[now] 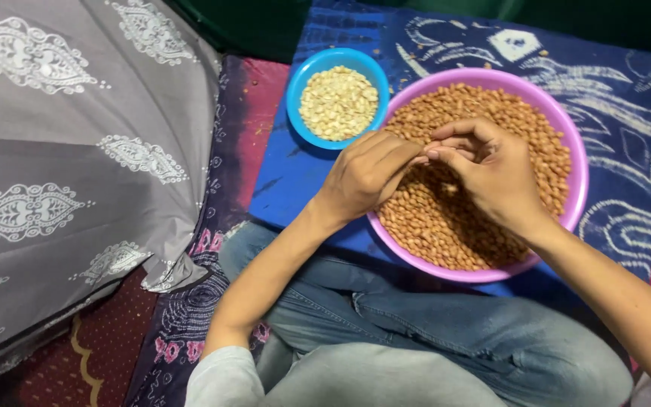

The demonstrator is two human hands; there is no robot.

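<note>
A wide pink bowl (578,162) holds a heap of brown-skinned peanuts (446,226). Both hands hover over it, fingertips meeting. My left hand (367,173) is curled at the bowl's left rim. My right hand (491,169) is over the middle, its thumb and fingers pinched together against the left fingertips. Something small seems pinched between them, but it is hidden. To the upper left, a smaller blue bowl (299,83) holds pale skinless peanuts (338,102).
Both bowls rest on a blue patterned cloth (627,98) over a raised surface. A grey patterned sheet (69,166) covers the left side. My legs in blue jeans (431,332) lie below the bowls. A dark red rug (107,339) shows at the lower left.
</note>
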